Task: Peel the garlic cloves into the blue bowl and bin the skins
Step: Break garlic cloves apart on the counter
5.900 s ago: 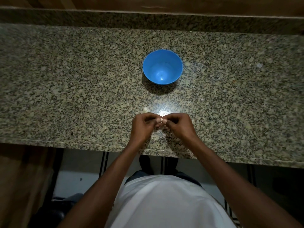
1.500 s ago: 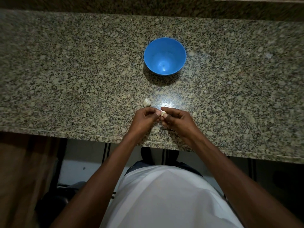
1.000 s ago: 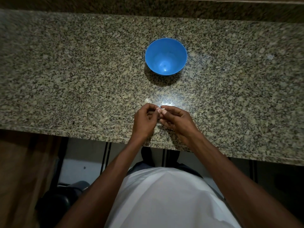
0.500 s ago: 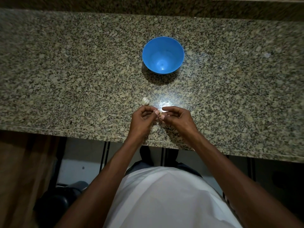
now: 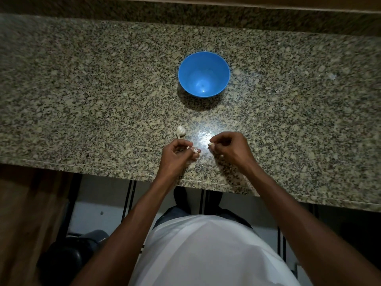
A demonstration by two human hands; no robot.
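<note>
- The round blue plastic bowl (image 5: 203,74) stands on the speckled granite desk (image 5: 82,89), straight ahead of the person. It looks empty, so no peeled clove has landed in it yet.
- The left hand (image 5: 177,155) is on the near side of the bowl, close to the desk's front edge. Its fingertips pinch a small pale scrap (image 5: 192,149), probably torn skin, held aside for binning.
- The right hand (image 5: 228,149) is beside it, a small gap apart, fingers curled round a small whitish garlic piece (image 5: 211,144), likely the clove being peeled. It is too small to tell how much skin remains.
- Working this close to the bowl should make the drop-in a short reach forward.
- A whitish unpeeled garlic piece (image 5: 181,132) lies on the desk between the left hand and the bowl, nearer the hand, seemingly waiting its turn.
- A dark round container (image 5: 68,259) sits on the floor below the desk, to the person's left; it may be the bin, though it is too dim to say.
</note>
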